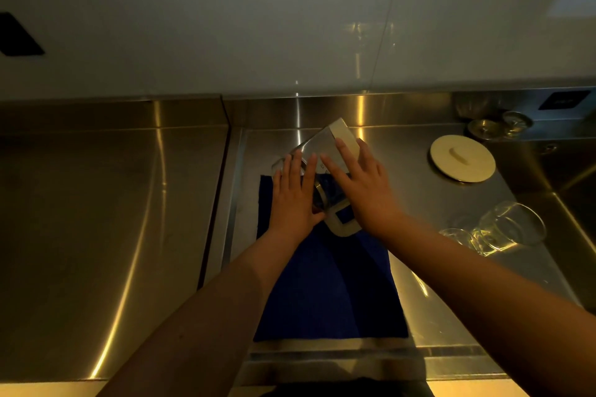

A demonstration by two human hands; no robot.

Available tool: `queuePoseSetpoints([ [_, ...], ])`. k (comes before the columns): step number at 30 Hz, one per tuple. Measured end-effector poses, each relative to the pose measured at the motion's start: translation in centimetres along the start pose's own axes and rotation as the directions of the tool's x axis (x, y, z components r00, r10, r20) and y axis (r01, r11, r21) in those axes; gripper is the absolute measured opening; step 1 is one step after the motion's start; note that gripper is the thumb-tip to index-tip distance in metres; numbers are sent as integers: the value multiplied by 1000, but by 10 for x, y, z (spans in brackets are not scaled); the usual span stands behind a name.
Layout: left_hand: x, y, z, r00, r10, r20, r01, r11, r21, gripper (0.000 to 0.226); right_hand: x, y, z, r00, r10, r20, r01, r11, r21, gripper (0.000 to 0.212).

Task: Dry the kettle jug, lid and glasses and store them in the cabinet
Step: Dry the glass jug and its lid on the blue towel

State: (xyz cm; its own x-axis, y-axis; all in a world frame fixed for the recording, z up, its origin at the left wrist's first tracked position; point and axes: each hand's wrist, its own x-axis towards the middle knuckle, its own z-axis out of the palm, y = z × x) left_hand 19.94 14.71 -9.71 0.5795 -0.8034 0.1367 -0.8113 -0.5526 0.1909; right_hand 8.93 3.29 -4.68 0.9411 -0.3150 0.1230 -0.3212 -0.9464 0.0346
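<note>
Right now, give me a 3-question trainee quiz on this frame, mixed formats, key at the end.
1. True or false: the kettle jug stands upright on the steel counter.
2. Multiple choice: where does the lid lie? A) on the jug B) on the counter, to the right of the jug C) on the blue cloth
3. Fill in: the left hand and right hand both rest, fingers straight, on the ____.

Key: 1 false, it lies tilted over the cloth's far end. 2 B. 3 kettle jug.
</note>
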Motion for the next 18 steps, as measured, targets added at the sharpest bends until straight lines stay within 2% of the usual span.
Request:
queuePoseSetpoints([
  [12,14,8,-15,992,122,2,-122,992,-31,118,5,8,-5,995,38,96,-39,999,9,103],
  [18,23,11,-26,987,159,4,-159,986,-45,122,2,8,-6,998,-25,55,23,999,41,104],
])
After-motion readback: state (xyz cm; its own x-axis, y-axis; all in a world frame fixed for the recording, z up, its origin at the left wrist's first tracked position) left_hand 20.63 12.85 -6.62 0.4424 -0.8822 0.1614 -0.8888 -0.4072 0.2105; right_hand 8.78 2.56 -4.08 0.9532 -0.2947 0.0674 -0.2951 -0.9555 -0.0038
